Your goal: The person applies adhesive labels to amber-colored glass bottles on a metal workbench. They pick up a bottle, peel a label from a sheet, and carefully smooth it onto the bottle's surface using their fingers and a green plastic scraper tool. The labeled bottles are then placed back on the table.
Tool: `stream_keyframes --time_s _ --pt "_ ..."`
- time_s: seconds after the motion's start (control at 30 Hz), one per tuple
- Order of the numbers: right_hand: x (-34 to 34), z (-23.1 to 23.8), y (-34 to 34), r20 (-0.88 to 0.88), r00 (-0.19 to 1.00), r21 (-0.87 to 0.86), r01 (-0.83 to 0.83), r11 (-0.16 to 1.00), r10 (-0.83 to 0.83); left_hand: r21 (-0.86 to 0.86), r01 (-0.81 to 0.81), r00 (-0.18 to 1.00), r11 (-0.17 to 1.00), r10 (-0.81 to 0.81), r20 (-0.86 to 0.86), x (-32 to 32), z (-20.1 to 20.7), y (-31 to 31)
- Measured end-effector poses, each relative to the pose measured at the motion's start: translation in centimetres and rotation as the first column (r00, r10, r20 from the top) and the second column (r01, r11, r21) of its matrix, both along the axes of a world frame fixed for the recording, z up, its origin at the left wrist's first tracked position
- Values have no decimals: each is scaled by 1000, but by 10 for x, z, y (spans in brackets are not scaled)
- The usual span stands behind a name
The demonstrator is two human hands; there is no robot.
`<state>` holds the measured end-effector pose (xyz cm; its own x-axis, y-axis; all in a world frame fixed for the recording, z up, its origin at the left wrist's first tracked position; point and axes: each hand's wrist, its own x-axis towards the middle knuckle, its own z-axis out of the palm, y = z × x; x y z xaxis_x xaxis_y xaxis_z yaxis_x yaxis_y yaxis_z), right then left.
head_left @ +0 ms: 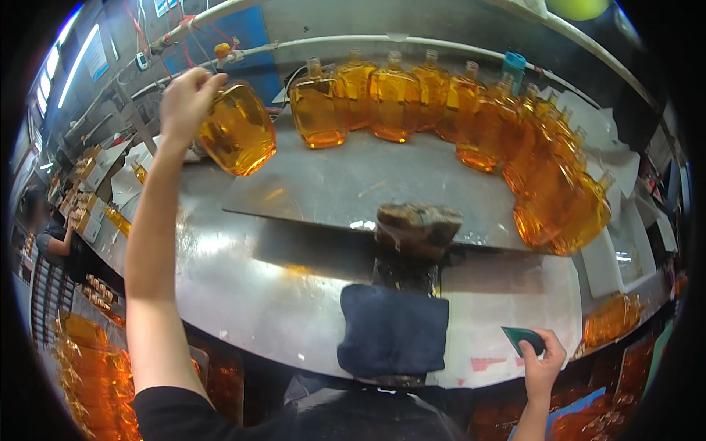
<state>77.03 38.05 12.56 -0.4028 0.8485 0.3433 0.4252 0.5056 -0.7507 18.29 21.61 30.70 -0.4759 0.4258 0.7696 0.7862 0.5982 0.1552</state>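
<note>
My left hand (pixel 188 101) is closed around the neck of a glass bottle (pixel 240 134) of amber liquid at the upper left. The bottle tilts, its base toward the lower right; whether it touches the table beneath cannot be made out. Low on the right, my right hand (pixel 546 361) pinches a small dark green scraper (pixel 526 339) above a white sheet (pixel 507 294). Left of that hand lies a folded dark cloth pad (pixel 393 331). Beyond the pad sits a brownish, worn-looking block (pixel 416 226) at the raised metal plate's near edge.
Several upright amber bottles (pixel 394 103) curve along the back and right of the raised metal plate (pixel 353 176). A teal-capped container (pixel 513 70) stands behind them. Past the right end is a white bin (pixel 625 253). At far left, another person (pixel 55 242) works near boxes. More amber bottles (pixel 88 375) fill the lower left.
</note>
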Motion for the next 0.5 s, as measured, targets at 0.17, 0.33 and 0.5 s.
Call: stream_keyframes --time_s 0.17,0.33,0.5 --pt "-5 12 11 104 978 -150 196 969 -181 26 -20 999 999 21 -41 -94 -38 105" --pt "3 13 27 160 950 -103 285 953 -267 -11 131 991 991 -131 11 -124 -54 172" --pt "9 9 39 300 921 74 237 969 -248 -115 165 981 980 -150 125 -125 -50 188"
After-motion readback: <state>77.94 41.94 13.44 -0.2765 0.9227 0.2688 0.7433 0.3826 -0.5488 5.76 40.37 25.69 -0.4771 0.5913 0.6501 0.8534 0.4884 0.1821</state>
